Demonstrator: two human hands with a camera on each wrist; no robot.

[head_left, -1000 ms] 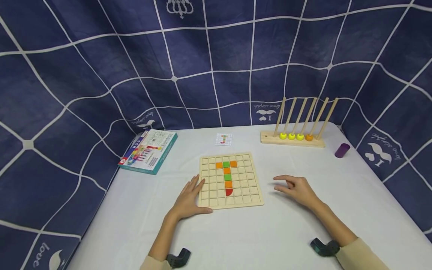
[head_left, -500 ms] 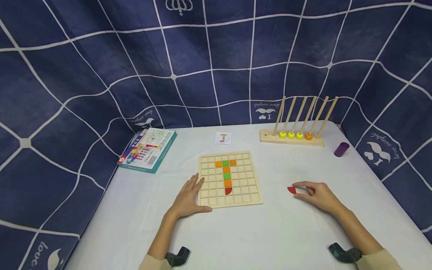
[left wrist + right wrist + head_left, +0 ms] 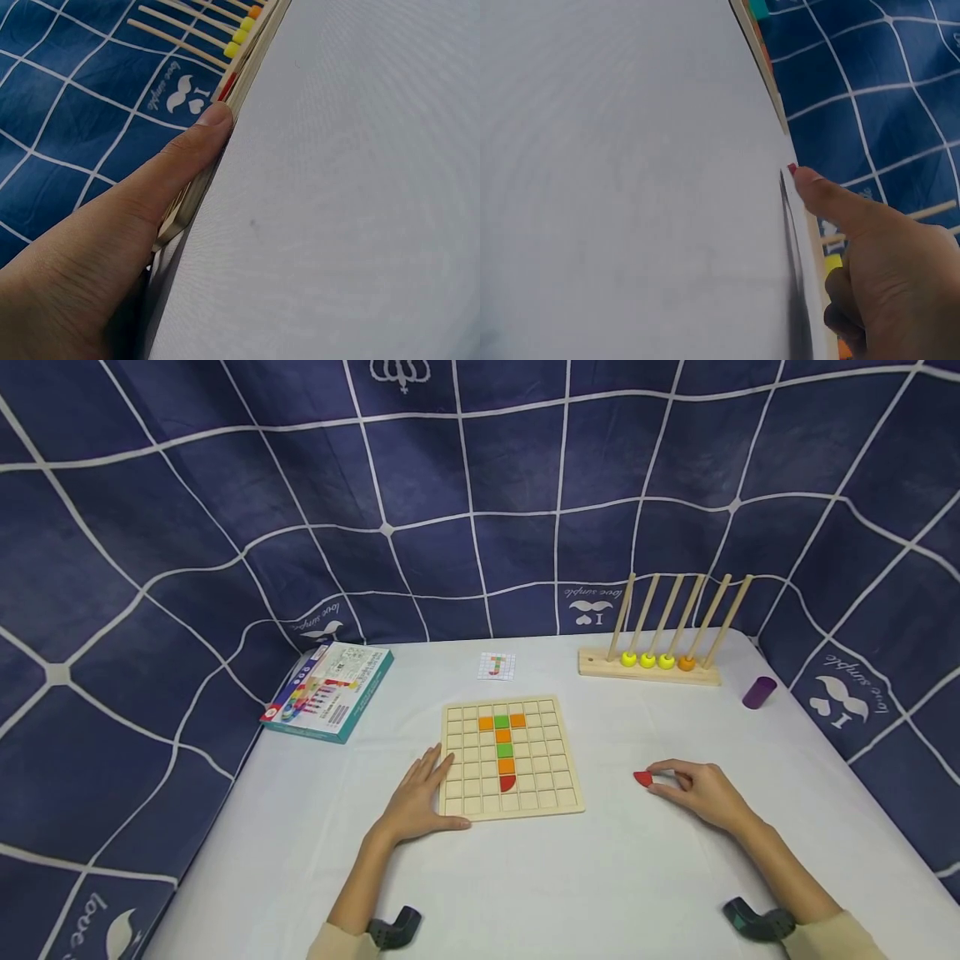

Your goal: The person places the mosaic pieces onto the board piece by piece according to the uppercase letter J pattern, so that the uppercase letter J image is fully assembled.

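Note:
In the head view my right hand (image 3: 705, 789) pinches a red quarter-circle tile (image 3: 642, 778) between thumb and fingertips, to the right of the board. Only a sliver of the red tile (image 3: 792, 169) shows past the thumb in the right wrist view. My left hand (image 3: 420, 797) lies with spread fingers at the near-left corner of a wooden grid board (image 3: 543, 806). Its thumb (image 3: 180, 161) runs along the front edge. Orange and green square tiles form a T on the board, and another red quarter-circle tile (image 3: 507, 783) sits at the bottom of its stem.
Behind the board lies a small pattern card (image 3: 497, 667). A wooden peg stand (image 3: 648, 672) with yellow and orange beads stands at the back right, near a purple cylinder (image 3: 760, 692). At the left is a flat game box (image 3: 327, 693). A dark blue curtain (image 3: 480, 485) encloses the table.
My right hand has moved right, away from the board, and now holds the red tile. Over the last half second it shifted slightly left with it. My left hand has stayed put.

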